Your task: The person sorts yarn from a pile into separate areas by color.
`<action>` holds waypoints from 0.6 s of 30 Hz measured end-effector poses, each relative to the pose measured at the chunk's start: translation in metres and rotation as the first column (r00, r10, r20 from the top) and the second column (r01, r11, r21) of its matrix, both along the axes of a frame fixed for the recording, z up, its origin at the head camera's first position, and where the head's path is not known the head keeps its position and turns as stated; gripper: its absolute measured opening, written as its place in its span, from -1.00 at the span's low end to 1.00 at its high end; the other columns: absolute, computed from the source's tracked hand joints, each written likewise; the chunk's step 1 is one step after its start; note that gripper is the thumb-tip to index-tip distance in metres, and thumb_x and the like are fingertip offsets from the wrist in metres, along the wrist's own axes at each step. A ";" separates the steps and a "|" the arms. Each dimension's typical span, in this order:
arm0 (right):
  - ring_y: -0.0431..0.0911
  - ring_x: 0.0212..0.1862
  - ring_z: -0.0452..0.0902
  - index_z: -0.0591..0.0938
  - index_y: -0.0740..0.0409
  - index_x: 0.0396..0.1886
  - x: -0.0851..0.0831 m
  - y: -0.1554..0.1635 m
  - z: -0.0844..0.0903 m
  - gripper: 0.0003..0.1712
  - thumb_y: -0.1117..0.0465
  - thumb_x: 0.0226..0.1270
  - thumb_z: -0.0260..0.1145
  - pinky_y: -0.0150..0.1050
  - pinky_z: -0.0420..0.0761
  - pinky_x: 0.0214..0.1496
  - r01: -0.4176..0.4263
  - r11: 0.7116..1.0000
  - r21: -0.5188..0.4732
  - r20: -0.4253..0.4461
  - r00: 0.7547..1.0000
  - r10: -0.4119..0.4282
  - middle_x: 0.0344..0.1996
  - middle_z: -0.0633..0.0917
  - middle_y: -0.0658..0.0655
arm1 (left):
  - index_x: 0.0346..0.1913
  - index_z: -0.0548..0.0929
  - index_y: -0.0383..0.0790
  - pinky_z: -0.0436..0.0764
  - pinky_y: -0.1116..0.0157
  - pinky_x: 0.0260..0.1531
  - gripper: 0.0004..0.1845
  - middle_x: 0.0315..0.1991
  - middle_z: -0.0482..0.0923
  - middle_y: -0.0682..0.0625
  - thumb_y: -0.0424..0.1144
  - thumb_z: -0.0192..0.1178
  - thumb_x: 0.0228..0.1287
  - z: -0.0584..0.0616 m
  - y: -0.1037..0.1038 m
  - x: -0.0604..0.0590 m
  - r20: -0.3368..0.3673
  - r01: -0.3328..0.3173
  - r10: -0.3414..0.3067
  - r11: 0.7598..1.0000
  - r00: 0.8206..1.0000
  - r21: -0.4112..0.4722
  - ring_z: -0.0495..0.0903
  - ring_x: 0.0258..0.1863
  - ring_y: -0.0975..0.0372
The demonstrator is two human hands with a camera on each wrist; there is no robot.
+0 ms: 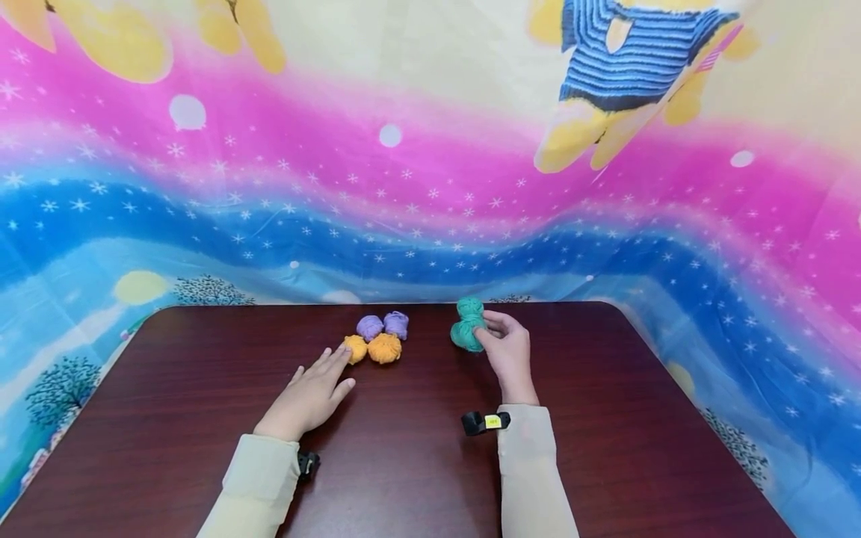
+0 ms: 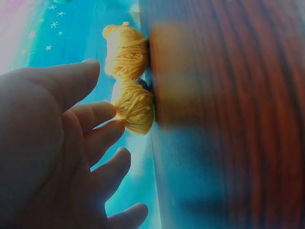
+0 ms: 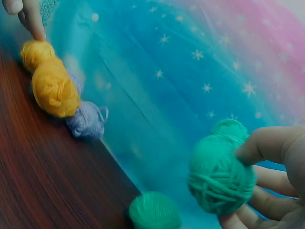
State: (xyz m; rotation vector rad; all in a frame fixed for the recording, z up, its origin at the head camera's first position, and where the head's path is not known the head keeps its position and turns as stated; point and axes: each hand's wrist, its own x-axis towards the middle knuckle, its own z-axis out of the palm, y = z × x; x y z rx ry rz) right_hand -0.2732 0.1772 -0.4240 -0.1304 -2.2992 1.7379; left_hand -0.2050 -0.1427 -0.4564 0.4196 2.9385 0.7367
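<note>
My right hand (image 1: 510,354) pinches a green yarn ball (image 3: 221,176) between thumb and fingers, raised above the table in the right wrist view. A second green yarn ball (image 3: 155,211) sits lower, close by on the table. In the head view the green balls overlap, so their outlines are hard to separate. My left hand (image 1: 308,396) reaches out with fingers extended, its fingertips touching the left yellow yarn ball (image 1: 355,349). Beside that ball is another yellow yarn ball (image 1: 385,349). Directly behind the yellow pair sit two purple yarn balls, one left (image 1: 369,327) and one right (image 1: 396,324).
The dark reddish-brown table (image 1: 403,448) ends at a back edge just behind the yarn balls. A patterned cloth (image 1: 417,187) hangs behind it and around both sides. Each wrist carries a small black camera, including the right one (image 1: 474,424).
</note>
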 end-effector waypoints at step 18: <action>0.19 0.13 0.60 0.61 0.30 0.25 -0.008 0.024 -0.031 -0.52 0.28 0.36 0.32 0.08 0.62 0.08 0.207 0.970 0.124 -0.019 0.978 -0.206 0.09 0.66 0.35 | 0.60 0.14 -0.28 -0.02 -0.35 0.41 -0.35 0.61 0.03 -0.20 -0.07 -0.03 0.62 0.001 0.000 0.001 0.003 -0.002 0.002 1.000 1.000 -0.007 -0.01 0.57 -0.14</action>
